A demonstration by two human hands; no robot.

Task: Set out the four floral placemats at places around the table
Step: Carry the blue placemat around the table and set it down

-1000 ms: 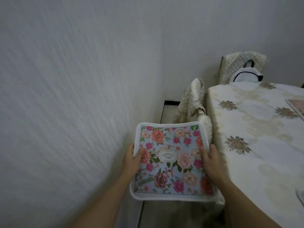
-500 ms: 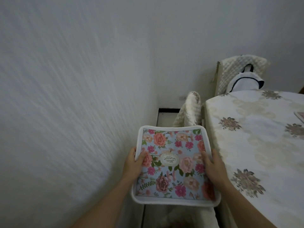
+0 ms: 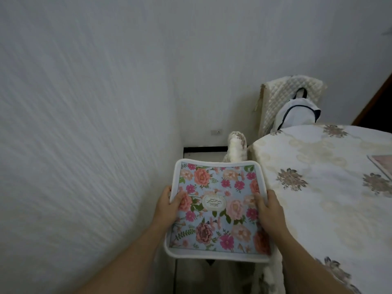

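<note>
From the head camera, the person stood in the narrow gap between the wall (image 3: 84, 124) and the counter (image 3: 331, 209), which was covered in a cream cloth with brown flower motifs. A floral placemat (image 3: 216, 211) was held flat in the air just left of the counter's near edge, not yet over it. The left hand (image 3: 167, 205) was closed on the placemat's left border, thumb on top; the right hand (image 3: 270, 211) was closed on its right border in the same way. I could not tell whether one mat or a stack was being carried.

Well to the right on the counter, at the frame's edge, lay a corner of what looked like another placemat (image 3: 381, 164), so I judged at least one place was already laid. Beyond the counter's far corner stood a quilt-covered chair (image 3: 290, 96) with a white bag (image 3: 297, 113) on it, and a second covered chair (image 3: 236, 149) was tucked against the counter's left side.

The step in hand seemed to be carrying this mat to a place along that left side. The next move would call for swinging it rightward over the cloth and lowering it flat, square to the edge, in front of a chair.
</note>
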